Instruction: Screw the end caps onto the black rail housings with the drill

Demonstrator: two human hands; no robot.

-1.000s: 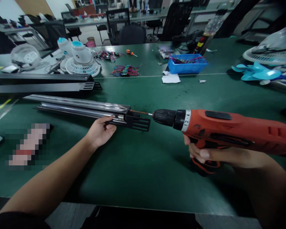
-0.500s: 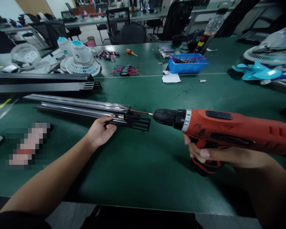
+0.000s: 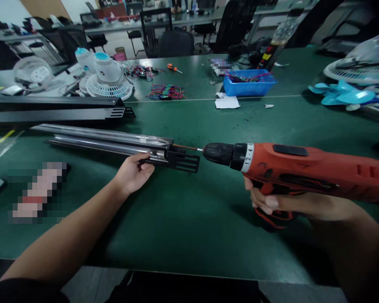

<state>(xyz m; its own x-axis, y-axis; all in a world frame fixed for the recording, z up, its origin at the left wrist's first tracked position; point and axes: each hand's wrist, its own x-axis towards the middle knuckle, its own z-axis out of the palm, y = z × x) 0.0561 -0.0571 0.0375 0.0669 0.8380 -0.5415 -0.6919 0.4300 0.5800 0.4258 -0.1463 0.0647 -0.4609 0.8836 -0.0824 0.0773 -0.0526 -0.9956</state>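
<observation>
My right hand (image 3: 265, 204) is wrapped round the grip of a red and black cordless drill (image 3: 287, 168), held level and pointing left. From its chuck a long thin bit (image 3: 189, 147) reaches to the slotted end of a long black metal profile (image 3: 113, 147). Whether the tip sits in a screw there is hidden. My left hand (image 3: 134, 174) grips that profile near the same end, thumb on top and fingers curled beneath. The profile lies slantwise to the left, with shiny strips along it.
More black metal profiles (image 3: 57, 113) lie behind on the left. Beyond are a white fan (image 3: 109, 80), wired circuit boards (image 3: 167, 91), an orange screwdriver (image 3: 174, 67) and a blue bin (image 3: 249, 86) of wires. Light-blue fan blades (image 3: 344, 93) lie right; a blurred-out object (image 3: 41, 191) lies left.
The drill's body has tipped very slightly, its rear end a touch higher. My left hand and the profile stay in place.
</observation>
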